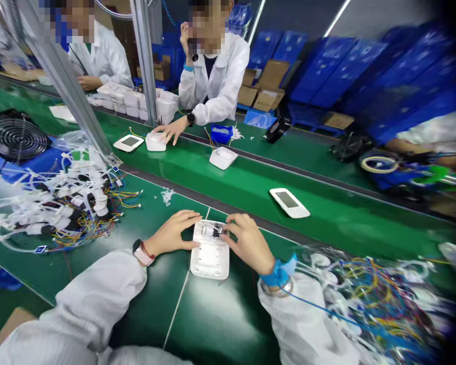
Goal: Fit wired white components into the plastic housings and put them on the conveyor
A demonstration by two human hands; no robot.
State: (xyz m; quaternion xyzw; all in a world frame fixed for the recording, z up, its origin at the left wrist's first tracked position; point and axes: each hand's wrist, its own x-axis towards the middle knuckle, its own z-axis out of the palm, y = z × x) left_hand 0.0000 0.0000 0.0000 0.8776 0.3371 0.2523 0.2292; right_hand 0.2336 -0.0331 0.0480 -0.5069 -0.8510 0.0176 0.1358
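Note:
A white plastic housing [210, 261] lies open side up on the green worktop in front of me. My left hand [177, 232] grips its left edge, thumb low on the side and fingers by the upper corner. At the upper right of the housing, my right hand [249, 241] has its fingers bent over a small black-and-white part [215, 229] seated in the upper compartment. The right thumb and fingertips press on that part near the housing wall; the exact contact is partly hidden.
Tangled tubing and wired parts [87, 197] are heaped left; another wire pile [380, 304] lies right. Small white rings [167, 196] sit ahead. The green conveyor [247, 185] carries a white unit with a screen [290, 203] and a white shell [223, 158]. A co-worker's hand [173, 129] touches another shell.

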